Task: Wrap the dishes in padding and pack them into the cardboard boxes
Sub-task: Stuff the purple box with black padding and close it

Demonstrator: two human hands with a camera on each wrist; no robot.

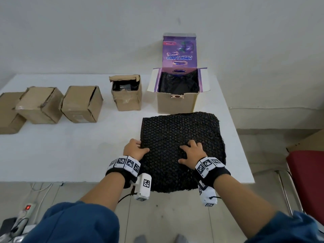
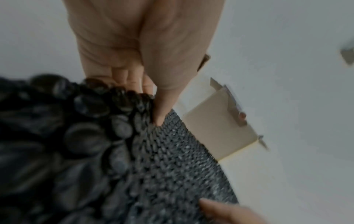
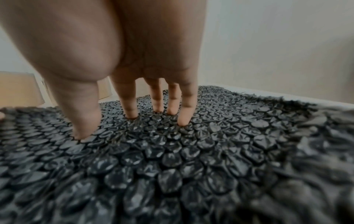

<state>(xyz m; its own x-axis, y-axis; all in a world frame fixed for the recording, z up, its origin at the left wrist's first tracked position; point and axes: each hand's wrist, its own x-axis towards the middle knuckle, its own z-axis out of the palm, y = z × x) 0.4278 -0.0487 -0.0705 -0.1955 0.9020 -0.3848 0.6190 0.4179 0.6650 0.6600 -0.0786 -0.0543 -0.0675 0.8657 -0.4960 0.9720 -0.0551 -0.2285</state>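
The person wears blue sleeves pushed up. Each wrist has a black band with white blocks showing black square patterns. A small white camera box with a thin black cable hangs under each band.

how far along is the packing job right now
Looks done: three brown boxes sit closed at left. Two open boxes, the small one and the purple-flapped one, already hold black padding. In hand: left hand grips the bubble wrap sheet's edge, right hand presses it flat. Left: closing both.

We are in a plain room set up for packing. A white bench stands against a bare white wall. Brown cardboard boxes sit in a row beyond our hands. A power strip lies on the tiled floor.
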